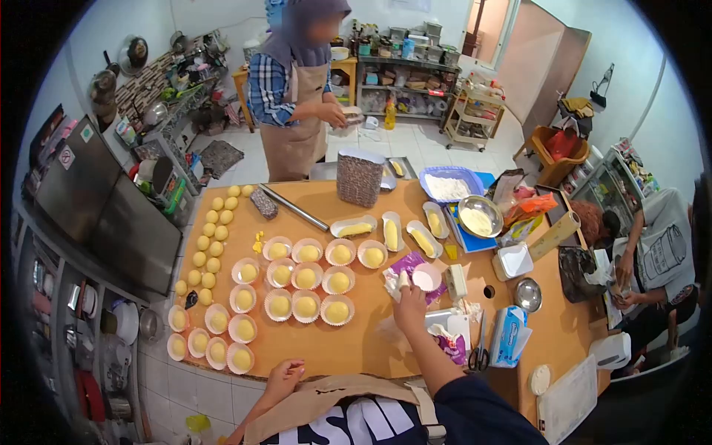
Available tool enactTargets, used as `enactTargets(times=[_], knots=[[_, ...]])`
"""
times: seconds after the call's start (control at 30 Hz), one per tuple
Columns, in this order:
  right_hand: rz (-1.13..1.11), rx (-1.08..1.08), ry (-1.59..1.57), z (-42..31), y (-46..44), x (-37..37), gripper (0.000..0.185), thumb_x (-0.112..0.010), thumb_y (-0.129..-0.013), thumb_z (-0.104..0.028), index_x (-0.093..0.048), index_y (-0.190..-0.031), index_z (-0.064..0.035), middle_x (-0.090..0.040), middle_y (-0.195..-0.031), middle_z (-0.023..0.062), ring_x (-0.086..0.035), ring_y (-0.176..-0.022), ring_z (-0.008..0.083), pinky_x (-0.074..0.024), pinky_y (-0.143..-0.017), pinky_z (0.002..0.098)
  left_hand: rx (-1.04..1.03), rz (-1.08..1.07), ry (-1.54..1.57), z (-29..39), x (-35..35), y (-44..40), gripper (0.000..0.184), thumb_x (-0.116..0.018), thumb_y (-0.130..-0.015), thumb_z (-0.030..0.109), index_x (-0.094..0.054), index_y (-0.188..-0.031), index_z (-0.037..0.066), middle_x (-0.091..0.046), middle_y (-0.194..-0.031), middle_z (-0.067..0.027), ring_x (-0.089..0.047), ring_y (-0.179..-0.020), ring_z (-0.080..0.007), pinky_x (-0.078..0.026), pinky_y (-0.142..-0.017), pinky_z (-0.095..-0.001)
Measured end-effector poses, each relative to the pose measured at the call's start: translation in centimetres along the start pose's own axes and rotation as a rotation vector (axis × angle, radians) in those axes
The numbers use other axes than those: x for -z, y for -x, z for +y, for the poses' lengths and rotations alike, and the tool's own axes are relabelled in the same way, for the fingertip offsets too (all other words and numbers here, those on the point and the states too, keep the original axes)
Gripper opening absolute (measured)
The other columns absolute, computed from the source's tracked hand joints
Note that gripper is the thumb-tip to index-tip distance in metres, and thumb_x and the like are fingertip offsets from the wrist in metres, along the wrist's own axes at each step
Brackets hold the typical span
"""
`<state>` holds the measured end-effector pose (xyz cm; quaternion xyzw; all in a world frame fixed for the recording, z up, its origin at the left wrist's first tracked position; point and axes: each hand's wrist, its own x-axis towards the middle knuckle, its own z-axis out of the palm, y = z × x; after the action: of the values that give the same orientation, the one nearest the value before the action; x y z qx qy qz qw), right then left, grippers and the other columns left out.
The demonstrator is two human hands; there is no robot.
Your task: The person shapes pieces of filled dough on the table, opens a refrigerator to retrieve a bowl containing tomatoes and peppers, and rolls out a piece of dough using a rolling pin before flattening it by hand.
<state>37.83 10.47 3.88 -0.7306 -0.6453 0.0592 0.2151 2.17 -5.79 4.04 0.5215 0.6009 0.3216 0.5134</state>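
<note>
My right hand [409, 305] reaches over a torn purple-and-white packet [408, 264], beside a small pale round cup [426, 277]. Its fingers are drawn together around something whitish that I cannot make out. At the front edge of the table, my left hand [285, 377] rests with loosely bent fingers and nothing in it. Round yellow dough balls in paper cups [305, 279] stand in rows to the left of my right hand. Long yellow dough pieces lie in oblong paper cases [391, 233] beyond it.
Loose dough balls [213, 248] line the wooden table's left side. A metal rod [294, 208], a blue basin of flour [449, 184] and a metal bowl [479, 216] are farther back. Scissors [480, 348] and a tissue pack [509, 337] lie right. A person in an apron [297, 111] stands opposite.
</note>
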Motion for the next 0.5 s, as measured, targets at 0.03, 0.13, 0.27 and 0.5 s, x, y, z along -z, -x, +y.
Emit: enactTargets(times=[0.03,0.13,0.27,0.5], knots=[[-0.051,0.057,-0.01,-0.7,0.7,0.4,0.037,-0.071,-0.074,-0.015,-0.058,-0.108,-0.0068,-0.053,-0.114,0.0152,-0.05,-0.109,0.0347,-0.0426,-0.09,0.0466,-0.007,0.001,0.006,-0.2,0.1,0.0,0.023,-0.064,-0.09,0.011,-0.061,-0.111,0.001,-0.064,-0.116,-0.0103,-0.062,-0.096,-0.014,-0.051,-0.081,-0.0271],[-0.217,0.257,0.02,-1.5,3.1,1.4,0.029,-0.068,-0.077,-0.02,-0.064,-0.103,-0.0078,-0.054,-0.117,0.0127,-0.05,-0.112,0.0336,-0.0388,-0.095,0.0511,0.006,-0.011,-0.009,0.6,-0.1,0.2,0.024,-0.064,-0.09,0.012,-0.062,-0.112,0.001,-0.064,-0.116,-0.0095,-0.063,-0.097,-0.0144,-0.05,-0.083,-0.0283],[-0.428,0.398,0.238,-0.2,4.4,-0.1,0.028,-0.062,-0.081,-0.03,-0.07,-0.099,-0.0099,-0.058,-0.116,0.01,-0.051,-0.114,0.0314,-0.0316,-0.102,0.0569,0.098,-0.013,0.002,2.6,-0.1,0.0,0.026,-0.065,-0.09,0.015,-0.062,-0.112,0.003,-0.064,-0.117,-0.0087,-0.063,-0.099,-0.0164,-0.05,-0.084,-0.03],[-0.541,0.253,0.226,-1.8,2.4,4.8,0.035,-0.063,-0.081,-0.037,-0.071,-0.102,-0.0104,-0.061,-0.115,0.0109,-0.053,-0.114,0.03,-0.0294,-0.105,0.0579,-0.034,0.052,-0.096,-0.7,1.3,0.0,0.029,-0.065,-0.089,0.024,-0.063,-0.113,0.007,-0.064,-0.117,-0.0087,-0.061,-0.106,-0.0205,-0.05,-0.086,-0.034]])
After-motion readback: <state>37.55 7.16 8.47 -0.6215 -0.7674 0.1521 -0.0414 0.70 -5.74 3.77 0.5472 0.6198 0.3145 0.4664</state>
